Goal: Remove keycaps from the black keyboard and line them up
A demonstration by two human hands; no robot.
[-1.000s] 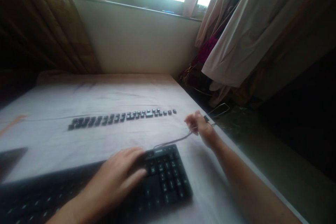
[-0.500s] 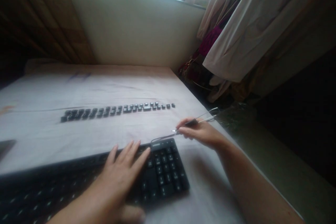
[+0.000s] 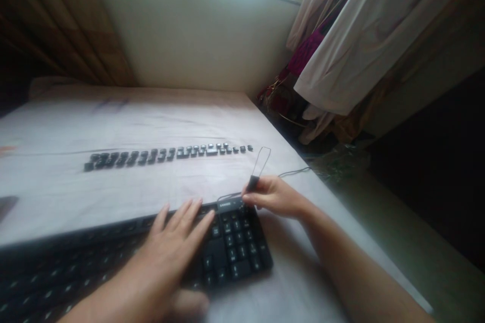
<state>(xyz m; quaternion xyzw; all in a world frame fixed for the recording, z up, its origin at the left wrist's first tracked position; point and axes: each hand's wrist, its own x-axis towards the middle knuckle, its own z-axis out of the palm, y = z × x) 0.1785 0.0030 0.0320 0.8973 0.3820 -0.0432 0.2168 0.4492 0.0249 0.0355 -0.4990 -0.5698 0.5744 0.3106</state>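
Observation:
A black keyboard lies across the front of the white-covered surface, with several key positions on it bare of caps. My left hand rests on it with fingers spread, just left of the number pad. Over the keyboard's top right corner, my right hand pinches a wire keycap puller by its dark handle. One wire loop points up and away; the lower end is down by the top right keys, too blurred to tell whether it touches one. Behind the keyboard, loose black keycaps stand in two rough rows.
A thin cable runs behind the keyboard to the right edge of the white cloth. Past that edge are a plastic bag and hanging clothes. A dark object lies at far left.
My right hand has moved left over the keyboard's corner. It has turned the keycap puller from nearly level to upright, lower end down. My left hand stays spread on the keyboard.

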